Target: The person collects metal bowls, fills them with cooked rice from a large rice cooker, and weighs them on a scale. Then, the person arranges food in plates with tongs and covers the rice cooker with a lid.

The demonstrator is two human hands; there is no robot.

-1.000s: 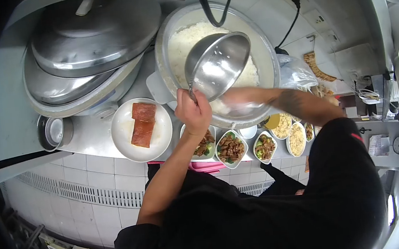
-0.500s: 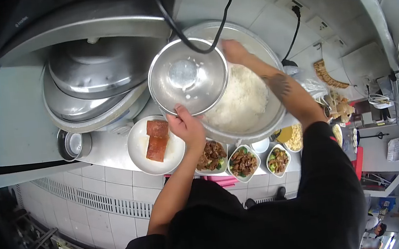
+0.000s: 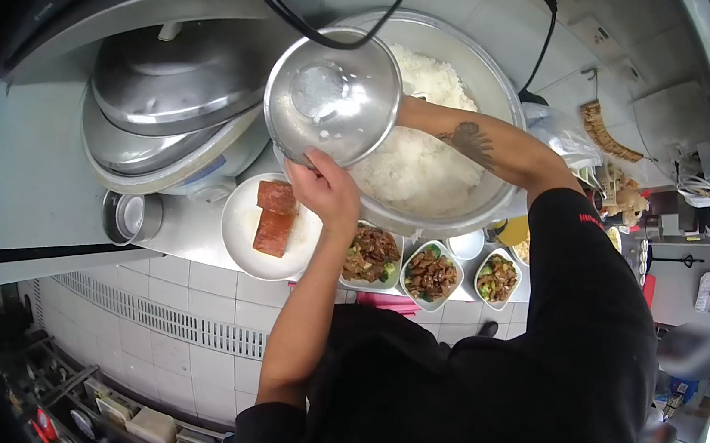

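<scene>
My left hand [image 3: 325, 192] grips the near rim of a steel bowl [image 3: 333, 94], which has a few white grains stuck inside. The bowl is tilted over the left side of a large round pot [image 3: 491, 77] of white rice [image 3: 419, 171]. My right forearm reaches across the pot, and the right hand is hidden behind the bowl, so its fingers cannot be seen. Left of my left hand lies a white plate [image 3: 240, 238] with two reddish-brown slabs [image 3: 274, 232].
Dishes of meat and greens [image 3: 431, 276] line the counter's near edge. Large metal lids [image 3: 184, 75] rest on a tub at the left, beside a small steel pot [image 3: 131, 216]. A black cable [image 3: 300, 24] hangs above the bowl.
The bowl was turned sideways, then swung left with its inside facing up. My right hand went from the pot's near side to its far side, then behind the bowl.
</scene>
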